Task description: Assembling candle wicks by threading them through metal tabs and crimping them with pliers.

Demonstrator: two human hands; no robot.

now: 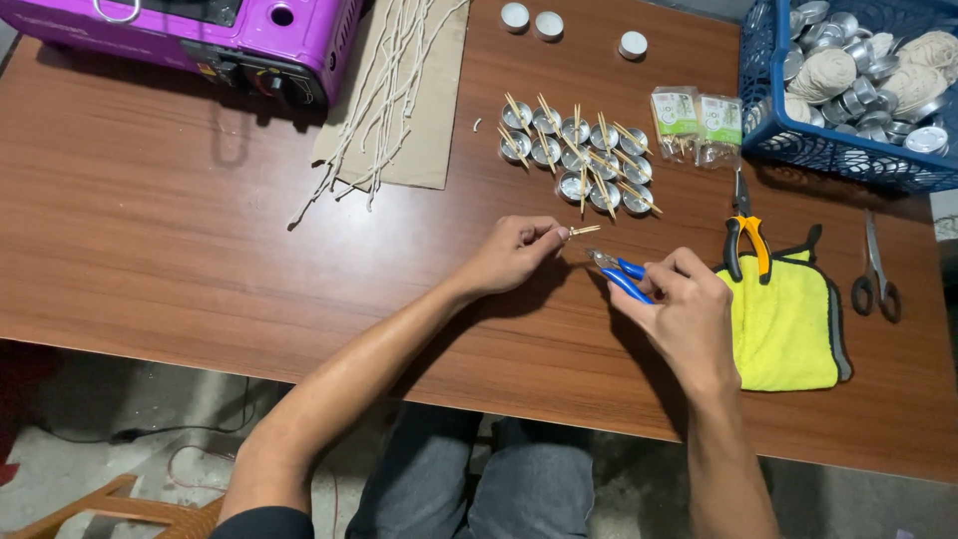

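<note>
My left hand [514, 252] pinches a small wooden stick piece [584, 231] with a bit of wick at its end, held just above the brown table [150, 230]. My right hand [679, 309] grips blue-handled cutters [619, 271], whose jaws point toward the stick and sit just below it. Beyond both hands lies a cluster of small metal candle cups [577, 155], each with wooden sticks laid across it.
A yellow cloth [788, 324], orange-handled pliers [746, 235] and scissors [876, 274] lie at the right. A blue basket [768, 110] holds metal cups and string balls. A purple stove [200, 35], cardboard with wicks [399, 90], two stick packets [697, 120] and three filled tealights [547, 25] lie farther back.
</note>
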